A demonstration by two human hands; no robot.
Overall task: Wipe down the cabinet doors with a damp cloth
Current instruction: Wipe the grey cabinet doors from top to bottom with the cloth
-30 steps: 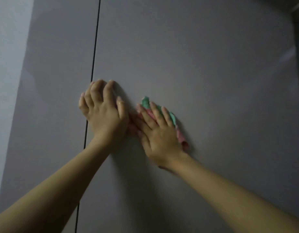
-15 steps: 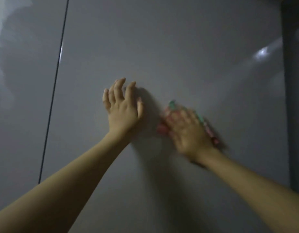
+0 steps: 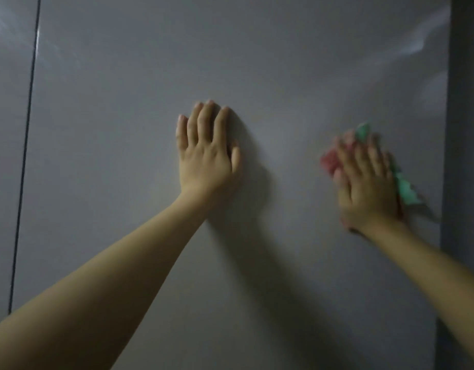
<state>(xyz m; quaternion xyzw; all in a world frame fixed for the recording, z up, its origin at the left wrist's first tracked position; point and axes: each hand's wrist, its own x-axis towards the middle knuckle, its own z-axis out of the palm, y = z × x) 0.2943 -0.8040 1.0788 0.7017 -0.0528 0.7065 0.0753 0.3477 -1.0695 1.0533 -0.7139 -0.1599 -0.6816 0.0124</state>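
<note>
Right hand (image 3: 369, 182): fingers (image 3: 360, 156) extended and slightly spread, laid flat over a crumpled pink-and-green cloth (image 3: 406, 190) and pressing it against the glossy grey cabinet door (image 3: 284, 76). No curl around the cloth visible; hand and cloth are motion-blurred, so the thumb's exact lie cannot be told. Pink fabric shows at 10 o'clock of the hand, beside the fingertips; a green tip pokes out at 12 o'clock above the fingers; more green trails out at 4 o'clock along the little-finger edge. Cloth sits at about 3 o'clock on the door, near its right edge, just beside a darker grey vertical panel (image 3: 465, 156).

Left hand (image 3: 206, 156): fingers straight and close together, pointing to 12 o'clock, thumb out toward 3 o'clock. Palm flat on the same door near its centre, holding nothing. Well apart from the right hand, at its 9 o'clock.

Both bare forearms run in from the lower corners, at 7 and 5 o'clock.

Thin dark vertical seam (image 3: 25, 156) at 9 o'clock of the view, dividing this door from the neighbouring grey door (image 3: 6, 182). Soft light reflections at 2 o'clock on the door surface.
</note>
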